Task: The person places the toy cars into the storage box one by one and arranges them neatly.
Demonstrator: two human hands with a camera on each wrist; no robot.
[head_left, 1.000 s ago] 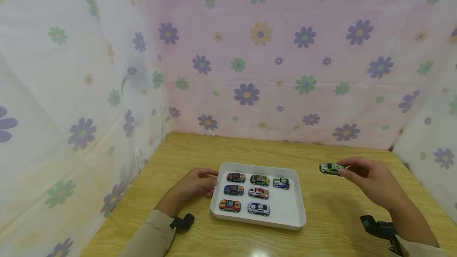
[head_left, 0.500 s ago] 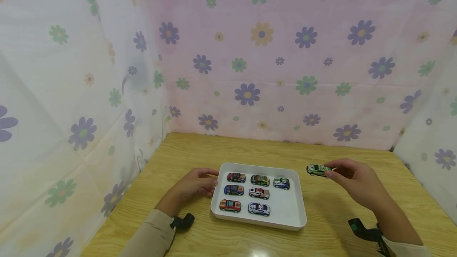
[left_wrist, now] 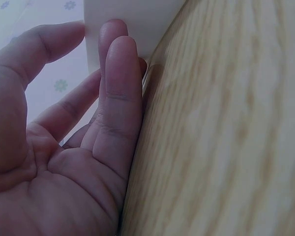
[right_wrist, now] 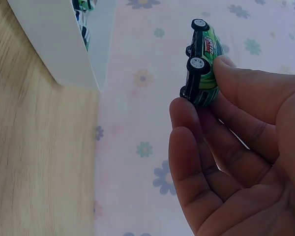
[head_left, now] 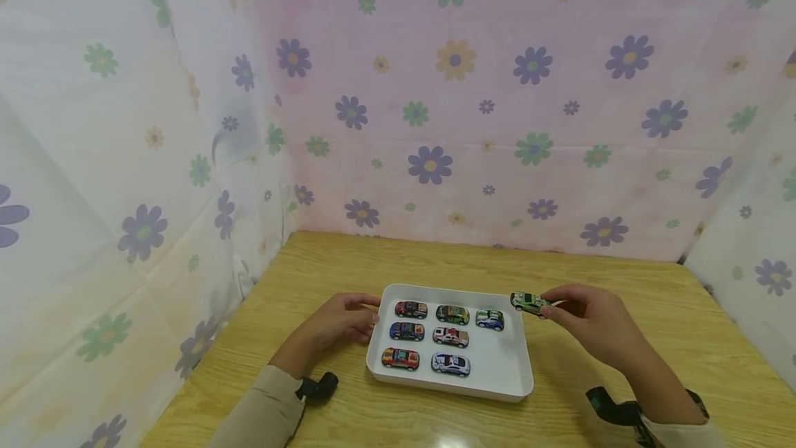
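In the head view my right hand pinches a green toy car between thumb and fingers, holding it just above the back right corner of a white tray. The right wrist view shows the car's black underside and wheels, clear of the tray wall. At the tray's left side rests my left hand, its fairly straight fingers touching the outer wall. Inside the tray several toy cars stand in rows, among them a red and yellow car and a white car.
The tray stands on a wooden table. Its front right part shows bare bottom beside a blue, green and white car. A flowered cloth hangs behind the table and along both sides.
My right hand has carried the green car leftward, from over the table at the right to the tray's back right corner. The left hand and tray have stayed in place.
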